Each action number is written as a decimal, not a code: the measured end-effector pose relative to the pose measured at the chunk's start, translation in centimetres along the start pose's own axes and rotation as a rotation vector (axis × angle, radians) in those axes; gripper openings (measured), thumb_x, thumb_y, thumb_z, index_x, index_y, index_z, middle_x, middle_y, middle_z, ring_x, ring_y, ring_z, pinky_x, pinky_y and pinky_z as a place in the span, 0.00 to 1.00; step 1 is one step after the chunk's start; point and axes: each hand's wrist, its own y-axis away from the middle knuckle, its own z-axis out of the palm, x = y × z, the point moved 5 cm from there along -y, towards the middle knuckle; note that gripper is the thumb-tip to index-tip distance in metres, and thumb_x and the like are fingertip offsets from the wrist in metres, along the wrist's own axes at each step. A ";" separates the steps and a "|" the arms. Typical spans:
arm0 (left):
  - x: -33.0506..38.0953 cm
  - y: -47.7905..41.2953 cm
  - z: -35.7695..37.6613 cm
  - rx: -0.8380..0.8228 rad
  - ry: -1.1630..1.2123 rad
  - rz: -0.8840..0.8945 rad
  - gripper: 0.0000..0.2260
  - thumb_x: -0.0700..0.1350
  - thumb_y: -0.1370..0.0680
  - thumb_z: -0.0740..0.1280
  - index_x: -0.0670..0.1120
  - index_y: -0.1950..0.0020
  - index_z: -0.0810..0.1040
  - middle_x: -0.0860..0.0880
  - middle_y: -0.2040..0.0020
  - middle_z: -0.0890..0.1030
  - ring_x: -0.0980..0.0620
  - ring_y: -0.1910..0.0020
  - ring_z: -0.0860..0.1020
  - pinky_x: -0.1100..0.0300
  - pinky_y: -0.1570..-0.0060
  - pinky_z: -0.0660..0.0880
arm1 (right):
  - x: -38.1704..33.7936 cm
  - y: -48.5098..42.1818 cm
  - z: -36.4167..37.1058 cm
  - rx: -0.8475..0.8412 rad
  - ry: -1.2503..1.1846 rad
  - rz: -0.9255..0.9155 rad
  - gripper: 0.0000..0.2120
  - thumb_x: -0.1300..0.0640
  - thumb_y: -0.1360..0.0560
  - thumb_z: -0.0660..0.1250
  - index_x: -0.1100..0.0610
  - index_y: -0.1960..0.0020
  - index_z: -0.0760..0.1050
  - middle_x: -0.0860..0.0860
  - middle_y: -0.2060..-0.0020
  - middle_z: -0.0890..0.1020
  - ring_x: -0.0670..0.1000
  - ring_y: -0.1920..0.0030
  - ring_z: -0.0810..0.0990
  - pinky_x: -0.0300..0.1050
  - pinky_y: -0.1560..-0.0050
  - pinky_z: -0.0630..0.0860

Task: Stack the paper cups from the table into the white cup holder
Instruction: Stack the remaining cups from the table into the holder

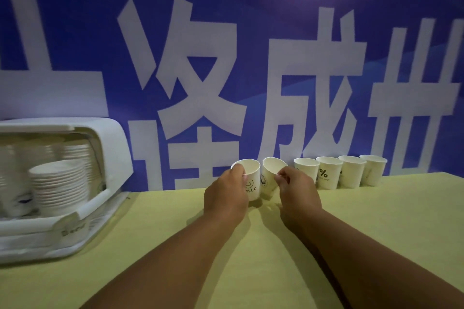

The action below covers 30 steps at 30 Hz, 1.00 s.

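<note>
My left hand (226, 195) grips an upright white paper cup with a smiley and "HELLO" print (251, 180) at its rim. My right hand (296, 193) pinches the rim of a second white cup (270, 175), which is tilted to the left. Both cups are at the left end of a row of white paper cups (351, 172) standing along the back of the yellow table (251, 258). The white cup holder (110, 148) stands at the left with several stacks of nested cups (57, 185) inside it.
A blue banner with large white characters (226, 57) rises right behind the cup row. The yellow table surface stretches between the holder and my forearms.
</note>
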 end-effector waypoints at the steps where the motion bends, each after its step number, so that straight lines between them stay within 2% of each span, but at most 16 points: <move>1: -0.3 0.2 -1.0 0.009 -0.004 0.008 0.09 0.53 0.14 0.57 0.52 0.38 0.71 0.53 0.44 0.79 0.55 0.52 0.76 0.61 0.54 0.78 | -0.7 0.3 0.0 -0.010 -0.022 -0.005 0.09 0.53 0.19 0.65 0.52 0.41 0.79 0.49 0.49 0.83 0.49 0.51 0.80 0.48 0.47 0.79; 4: -1.5 0.9 -4.4 0.013 -0.041 0.031 0.10 0.53 0.14 0.58 0.52 0.35 0.70 0.53 0.40 0.79 0.52 0.47 0.80 0.57 0.49 0.81 | -3.4 1.1 0.1 -0.026 -0.046 -0.050 0.10 0.53 0.19 0.65 0.53 0.40 0.79 0.49 0.47 0.83 0.49 0.50 0.79 0.47 0.46 0.77; 8: -3.3 2.0 -8.9 0.035 -0.083 0.057 0.11 0.53 0.14 0.56 0.52 0.35 0.70 0.51 0.40 0.79 0.50 0.45 0.80 0.57 0.50 0.81 | -7.9 2.9 0.6 -0.050 -0.130 -0.100 0.08 0.54 0.19 0.65 0.54 0.41 0.78 0.48 0.49 0.80 0.49 0.49 0.78 0.44 0.50 0.75; 12: -5.7 2.7 -13.9 0.141 -0.098 0.070 0.08 0.53 0.14 0.55 0.52 0.42 0.70 0.52 0.46 0.79 0.52 0.52 0.77 0.58 0.57 0.78 | -12.6 4.7 1.4 -0.062 -0.247 -0.146 0.04 0.54 0.18 0.63 0.52 0.47 0.77 0.48 0.52 0.80 0.49 0.51 0.78 0.40 0.55 0.74; 15: -8.1 2.9 -18.0 0.248 -0.102 0.075 0.07 0.52 0.14 0.55 0.53 0.49 0.68 0.53 0.52 0.77 0.49 0.58 0.75 0.57 0.65 0.69 | -16.0 5.7 1.9 -0.055 -0.326 -0.183 0.04 0.52 0.18 0.63 0.51 0.47 0.76 0.48 0.54 0.80 0.48 0.53 0.78 0.41 0.56 0.76; 18: -10.7 3.0 -21.7 0.397 -0.125 0.109 0.08 0.49 0.15 0.59 0.48 0.50 0.73 0.48 0.56 0.80 0.44 0.63 0.73 0.55 0.67 0.68 | -19.4 6.7 2.9 -0.065 -0.423 -0.211 0.05 0.51 0.18 0.62 0.51 0.46 0.75 0.46 0.54 0.79 0.47 0.54 0.78 0.37 0.59 0.74; 21: -13.0 3.1 -24.0 0.515 -0.165 0.119 0.07 0.44 0.15 0.61 0.45 0.49 0.77 0.45 0.58 0.81 0.45 0.66 0.72 0.57 0.68 0.66 | -23.0 7.6 4.3 -0.077 -0.536 -0.216 0.05 0.51 0.18 0.62 0.51 0.45 0.75 0.46 0.53 0.79 0.46 0.54 0.78 0.33 0.61 0.72; 25: -15.1 3.6 -26.5 0.605 -0.083 0.117 0.18 0.52 0.15 0.54 0.43 0.44 0.79 0.44 0.55 0.83 0.45 0.62 0.79 0.59 0.65 0.74 | -26.9 8.0 5.7 -0.042 -0.628 -0.238 0.05 0.51 0.17 0.62 0.51 0.48 0.75 0.45 0.55 0.78 0.47 0.54 0.78 0.37 0.58 0.76; 27: -16.1 3.8 -27.9 0.647 -0.052 0.097 0.17 0.52 0.16 0.55 0.43 0.42 0.78 0.43 0.52 0.83 0.47 0.58 0.80 0.56 0.62 0.79 | -28.1 8.1 6.4 -0.017 -0.668 -0.222 0.04 0.51 0.17 0.62 0.49 0.49 0.75 0.43 0.56 0.78 0.47 0.54 0.79 0.37 0.58 0.77; 30: -17.7 3.8 -29.3 0.699 -0.042 0.019 0.11 0.47 0.15 0.60 0.43 0.40 0.78 0.43 0.48 0.83 0.49 0.55 0.77 0.53 0.59 0.80 | -29.5 8.3 7.3 0.012 -0.722 -0.178 0.04 0.51 0.18 0.62 0.49 0.48 0.75 0.44 0.55 0.78 0.47 0.53 0.79 0.34 0.59 0.75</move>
